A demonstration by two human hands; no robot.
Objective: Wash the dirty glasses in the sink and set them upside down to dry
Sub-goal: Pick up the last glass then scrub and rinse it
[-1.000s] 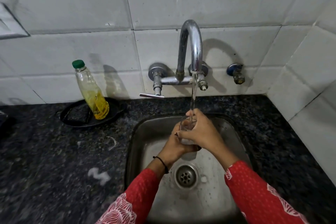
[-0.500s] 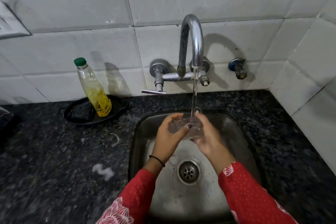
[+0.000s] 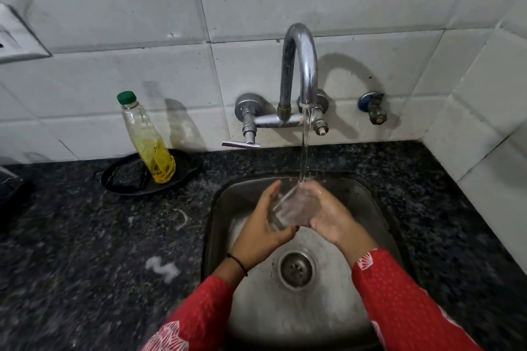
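A clear drinking glass (image 3: pixel 291 208) lies tilted on its side between my two hands, over the steel sink (image 3: pixel 228 202). My left hand (image 3: pixel 265 228) cups its left end, with fingers wrapped around the rim. My right hand (image 3: pixel 330 214) grips its right end from behind. Water runs from the chrome tap (image 3: pixel 299 65) in a thin stream and lands on the glass and on my right fingers. Much of the glass is hidden by my hands.
A bottle of yellow liquid with a green cap (image 3: pixel 148 139) stands on a black dish (image 3: pixel 119 179) left of the sink. Dark granite counter (image 3: pixel 85 251) surrounds the basin, with a blob of foam (image 3: pixel 162 266) on it. The drain (image 3: pixel 296 268) lies below my hands. Tiled walls close the back and right.
The glass went from upright under the stream to tilted on its side. My hands have spread apart to its two ends and sunk a little lower in the basin.
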